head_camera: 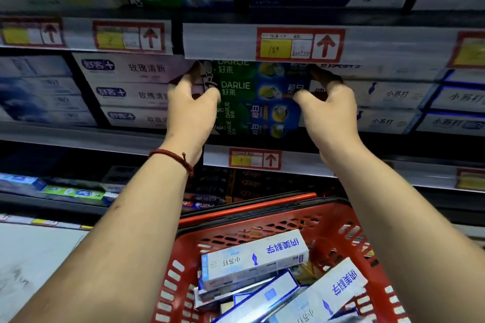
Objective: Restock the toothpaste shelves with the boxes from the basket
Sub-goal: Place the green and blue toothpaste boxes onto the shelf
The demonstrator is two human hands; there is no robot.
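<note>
The left hand [190, 102] and right hand [326, 102] each pinch an end of the green-and-blue Darlie boxes [252, 86], thumbs in front, fingers tucked behind, on the middle shelf [367, 165]. These cartons look light, stiff and smooth, best gripped at the short ends. The upper boxes lie long axis left-to-right, faces outward. Below, white boxes [254, 257] wait in the red basket [338, 220].

"DARLIE" on green boxes [236, 86]; "15.9" on price tag [275, 48]

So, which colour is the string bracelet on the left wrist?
Dark red; the bracelet shows in the head view, the only one given.
</note>
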